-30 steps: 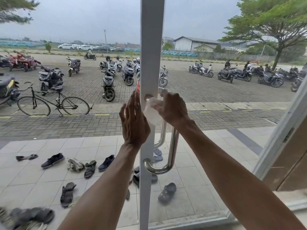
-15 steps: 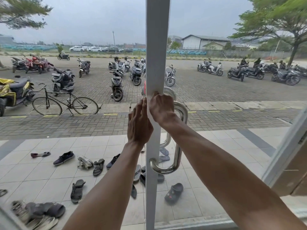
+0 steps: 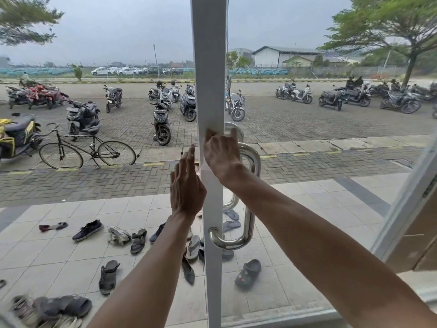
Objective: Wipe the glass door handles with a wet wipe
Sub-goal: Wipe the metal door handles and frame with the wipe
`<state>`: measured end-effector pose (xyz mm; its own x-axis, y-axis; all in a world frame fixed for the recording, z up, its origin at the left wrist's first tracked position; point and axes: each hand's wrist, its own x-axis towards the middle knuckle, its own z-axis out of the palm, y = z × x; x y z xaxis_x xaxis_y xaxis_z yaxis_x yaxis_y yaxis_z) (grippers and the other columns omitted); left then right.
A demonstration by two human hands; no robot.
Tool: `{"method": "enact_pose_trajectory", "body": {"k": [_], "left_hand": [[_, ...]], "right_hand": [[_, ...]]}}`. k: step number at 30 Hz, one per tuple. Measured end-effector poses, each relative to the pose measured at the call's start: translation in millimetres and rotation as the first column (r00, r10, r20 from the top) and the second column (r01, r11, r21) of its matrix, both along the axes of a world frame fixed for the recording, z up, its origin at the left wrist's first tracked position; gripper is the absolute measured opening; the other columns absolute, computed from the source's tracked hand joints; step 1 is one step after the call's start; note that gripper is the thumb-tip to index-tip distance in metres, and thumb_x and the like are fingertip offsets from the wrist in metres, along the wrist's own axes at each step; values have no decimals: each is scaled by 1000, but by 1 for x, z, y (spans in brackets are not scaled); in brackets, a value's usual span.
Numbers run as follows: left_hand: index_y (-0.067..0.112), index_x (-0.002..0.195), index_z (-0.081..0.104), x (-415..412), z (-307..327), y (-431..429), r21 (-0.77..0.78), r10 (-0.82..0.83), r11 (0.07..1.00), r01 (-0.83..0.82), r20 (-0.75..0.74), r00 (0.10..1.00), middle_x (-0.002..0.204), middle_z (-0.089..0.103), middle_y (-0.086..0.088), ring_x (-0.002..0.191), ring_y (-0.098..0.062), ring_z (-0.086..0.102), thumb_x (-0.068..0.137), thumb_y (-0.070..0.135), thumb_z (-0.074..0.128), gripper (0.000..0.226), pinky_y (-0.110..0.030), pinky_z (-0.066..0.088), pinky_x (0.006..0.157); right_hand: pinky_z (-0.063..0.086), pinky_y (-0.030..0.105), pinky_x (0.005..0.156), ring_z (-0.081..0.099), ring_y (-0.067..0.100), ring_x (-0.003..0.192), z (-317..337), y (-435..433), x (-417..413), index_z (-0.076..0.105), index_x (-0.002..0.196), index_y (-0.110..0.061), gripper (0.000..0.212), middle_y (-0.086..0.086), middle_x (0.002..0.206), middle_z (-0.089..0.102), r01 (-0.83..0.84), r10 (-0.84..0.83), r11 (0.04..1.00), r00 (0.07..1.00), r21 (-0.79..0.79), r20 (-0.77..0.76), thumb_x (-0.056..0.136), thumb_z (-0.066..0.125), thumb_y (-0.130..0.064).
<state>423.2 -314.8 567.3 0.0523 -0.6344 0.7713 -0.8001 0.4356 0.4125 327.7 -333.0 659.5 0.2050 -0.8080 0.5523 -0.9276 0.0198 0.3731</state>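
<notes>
Door handle (image 3: 249,192) upright on white frame (image 3: 208,67), long axis vertical. Right hand (image 3: 221,155) clenched at its top, wipe probably hidden inside. Left hand (image 3: 186,185) released, flat beside frame.

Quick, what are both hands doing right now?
Left hand: open, fingers straight, flat by the white door frame, holding nothing.
Right hand: pressed on the frame beside the steel handle; whether it holds anything cannot be told.

Building entrance; glass door (image 3: 307,209); motorbike lot (image 3: 163,119)
</notes>
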Motion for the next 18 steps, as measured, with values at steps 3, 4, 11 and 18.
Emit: {"method": "enact_pose_trajectory", "body": {"k": [3,4,11,18], "left_hand": [[11,151,28,2,-3,-3,-36,14,999,-15,-20,1000,140,51,-13,118,-28,53,92,-1,34,61,-44,44,92],[11,151,28,1,-2,-4,-44,10,999,-11,-19,1000,141,50,-12,120,-28,52,94,3,31,58,-44,43,93],[10,149,32,-12,9,-14,-123,-68,990,68,3,998,149,44,-13,132,-28,48,97,7,33,52,-45,46,99],[-1,146,36,-29,20,-18,-171,-156,971,169,85,984,153,39,-17,142,-27,39,93,-3,39,54,-44,42,110]], "right_hand": [[39,42,83,59,22,65,-9,7,-23,51,107,-10,16,6,80,67,-83,87,991,996,-104,32,96,45,-21],[39,44,86,63,25,72,-12,8,-29,52,110,-9,19,9,86,67,-103,110,986,993,-134,49,97,47,-22],[51,43,75,64,27,81,-39,19,-69,50,113,-7,22,10,95,60,-44,86,969,983,-243,164,96,53,-21],[54,43,68,66,34,73,-78,17,-79,46,113,3,30,14,92,65,-67,264,938,773,-339,578,99,48,-23]]}}
